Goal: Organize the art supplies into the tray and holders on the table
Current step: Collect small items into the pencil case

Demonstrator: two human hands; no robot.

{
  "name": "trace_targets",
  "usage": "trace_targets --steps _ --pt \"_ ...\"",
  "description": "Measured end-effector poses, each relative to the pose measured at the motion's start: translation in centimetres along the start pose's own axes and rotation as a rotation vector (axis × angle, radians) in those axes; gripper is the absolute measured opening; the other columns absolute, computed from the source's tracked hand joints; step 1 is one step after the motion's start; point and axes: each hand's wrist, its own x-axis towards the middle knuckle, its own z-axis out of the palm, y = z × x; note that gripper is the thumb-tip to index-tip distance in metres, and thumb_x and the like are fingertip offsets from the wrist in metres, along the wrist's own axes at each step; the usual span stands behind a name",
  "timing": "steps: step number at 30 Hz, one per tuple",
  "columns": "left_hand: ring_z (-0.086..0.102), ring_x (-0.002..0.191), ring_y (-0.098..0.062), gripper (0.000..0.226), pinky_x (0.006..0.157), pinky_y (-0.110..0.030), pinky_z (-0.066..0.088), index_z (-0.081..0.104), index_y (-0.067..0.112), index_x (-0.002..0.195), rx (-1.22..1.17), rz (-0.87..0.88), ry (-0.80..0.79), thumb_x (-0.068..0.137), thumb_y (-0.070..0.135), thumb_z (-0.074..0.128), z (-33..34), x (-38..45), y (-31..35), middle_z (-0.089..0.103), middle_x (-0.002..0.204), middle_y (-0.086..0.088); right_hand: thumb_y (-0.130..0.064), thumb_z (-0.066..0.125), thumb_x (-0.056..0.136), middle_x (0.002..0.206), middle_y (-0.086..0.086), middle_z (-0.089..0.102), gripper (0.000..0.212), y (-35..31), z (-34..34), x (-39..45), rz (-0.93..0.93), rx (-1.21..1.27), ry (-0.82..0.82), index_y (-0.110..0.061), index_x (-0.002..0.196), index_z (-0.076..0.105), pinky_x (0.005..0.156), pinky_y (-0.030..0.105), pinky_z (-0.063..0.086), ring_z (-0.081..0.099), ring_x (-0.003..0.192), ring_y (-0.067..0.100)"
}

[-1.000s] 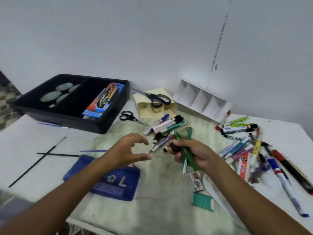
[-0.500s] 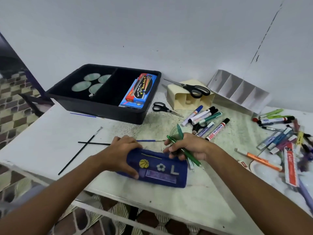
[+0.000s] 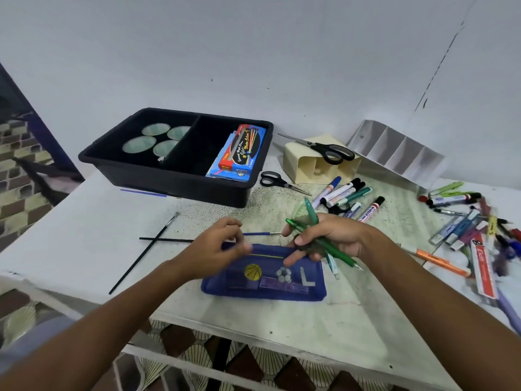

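A blue zip pouch [image 3: 265, 280] with a ball and letter patches lies flat near the table's front edge. My left hand [image 3: 217, 246] pinches its top left edge, fingers blurred. My right hand [image 3: 332, 238] is closed around a bundle of green pens [image 3: 315, 238], and one finger rests on the pouch's top edge. The black two-part tray [image 3: 169, 179] stands at the back left, holding round lids [image 3: 141, 143] and a blue coloured-pencil box [image 3: 242, 150]. A cream holder [image 3: 304, 167] and a white divided holder [image 3: 394, 150] sit at the back right.
Large scissors [image 3: 324, 149] lie on the cream holder, small scissors [image 3: 277, 182] beside the tray. Markers [image 3: 344, 193] lie mid-table, with a heap of pens [image 3: 465, 224] and an orange pen [image 3: 439, 261] at the right. Black brushes [image 3: 146, 248] cross at the left; a blue brush [image 3: 149, 193] lies by the tray.
My left hand came down from mid-air onto the pouch, pressed its left end, and now pinches its top edge. My right hand keeps the green pens and has settled against the pouch.
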Motion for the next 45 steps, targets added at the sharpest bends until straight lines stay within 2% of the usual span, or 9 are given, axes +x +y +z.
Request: trace_targets --steps 3,8,12,20,25,30,35,41,45 --pt "0.060 0.105 -0.009 0.062 0.089 -0.033 0.046 0.072 0.023 0.089 -0.183 -0.294 -0.093 0.091 0.068 0.028 -1.5 1.1 1.1 0.066 0.112 0.004 0.005 0.063 0.080 0.098 0.022 0.068 0.026 -0.4 0.1 -0.4 -0.026 -0.045 -0.022 -0.006 0.103 0.068 0.046 0.023 0.049 0.064 0.103 0.049" --pt "0.068 0.101 -0.020 0.041 0.080 -0.032 0.056 0.072 0.017 0.113 -0.345 -0.402 -0.369 0.093 0.045 0.051 -2.9 1.8 0.9 0.072 0.111 -0.004 0.008 0.060 0.081 0.100 0.020 0.068 0.029 -0.8 0.1 -0.9 -0.060 -0.082 -0.032 -0.004 0.106 0.065 0.048 0.025 0.051 0.065 0.102 0.049" --pt "0.068 0.098 -0.021 0.057 0.081 -0.031 0.056 0.070 0.006 0.115 -0.441 -0.460 -0.432 0.078 0.050 0.064 -2.9 1.4 0.4 0.071 0.114 -0.012 0.010 0.058 0.081 0.104 0.022 0.067 0.031 -0.9 0.0 -1.3 -0.080 -0.086 -0.054 -0.002 0.109 0.062 0.049 0.026 0.053 0.062 0.105 0.050" --pt "0.065 0.104 -0.011 0.060 0.076 -0.024 0.055 0.067 0.027 0.117 -0.409 -0.325 -0.325 0.063 0.045 0.087 -2.6 1.4 1.2 0.065 0.121 0.005 0.007 0.060 0.081 0.115 0.027 0.066 0.030 -1.4 -0.2 -2.3 -0.101 -0.102 -0.088 -0.004 0.109 0.062 0.049 0.025 0.051 0.068 0.099 0.043" --pt "0.058 0.112 -0.005 0.099 0.087 -0.020 0.053 0.055 0.028 0.134 -0.200 -0.196 -0.336 0.044 0.052 0.088 -2.6 1.6 2.4 0.057 0.125 0.018 -0.003 0.072 0.072 0.103 0.023 0.069 0.035 -3.5 1.1 -1.4 -0.364 0.047 0.037 -0.005 0.107 0.064 0.049 0.025 0.052 0.072 0.078 0.028" --pt "0.054 0.113 0.000 0.101 0.084 -0.012 0.049 0.046 0.023 0.142 -0.181 -0.159 -0.373 0.053 0.037 0.091 -2.4 1.5 2.5 0.052 0.127 0.019 0.003 0.067 0.078 0.088 0.016 0.071 0.033 -3.4 4.2 2.3 -0.656 0.137 0.142 -0.006 0.109 0.061 0.060 0.028 0.058 0.070 0.071 0.024" --pt "0.063 0.108 -0.009 0.083 0.090 -0.028 0.055 0.055 0.027 0.129 -0.247 -0.118 -0.378 0.054 0.036 0.091 -2.3 1.1 2.4 0.064 0.120 0.010 0.012 0.064 0.083 0.091 0.017 0.068 0.029 -1.5 5.8 3.9 -0.610 -0.254 0.119 -0.001 0.108 0.062 0.068 0.031 0.056 0.067 0.071 0.028" --pt "0.058 0.113 -0.003 0.096 0.088 -0.021 0.053 0.045 0.037 0.136 -0.303 -0.150 -0.389 0.052 0.037 0.091 -1.9 0.9 1.9 0.053 0.129 0.016 0.006 0.067 0.083 0.095 0.020 0.069 0.027 -3.0 6.7 4.1 -0.702 -0.295 0.126 -0.004 0.108 0.063 0.070 0.032 0.056 0.066 0.074 0.028" --pt "0.063 0.111 -0.013 0.076 0.087 -0.029 0.055 0.055 0.028 0.124 -0.370 -0.145 -0.395 0.057 0.025 0.091 -1.9 0.8 1.7 0.066 0.120 0.006 0.009 0.069 0.081 0.096 0.015 0.071 0.030 -2.5 6.6 4.1 -0.605 -0.445 0.095 -0.001 0.108 0.064 0.082 0.034 0.058 0.069 0.084 0.024"
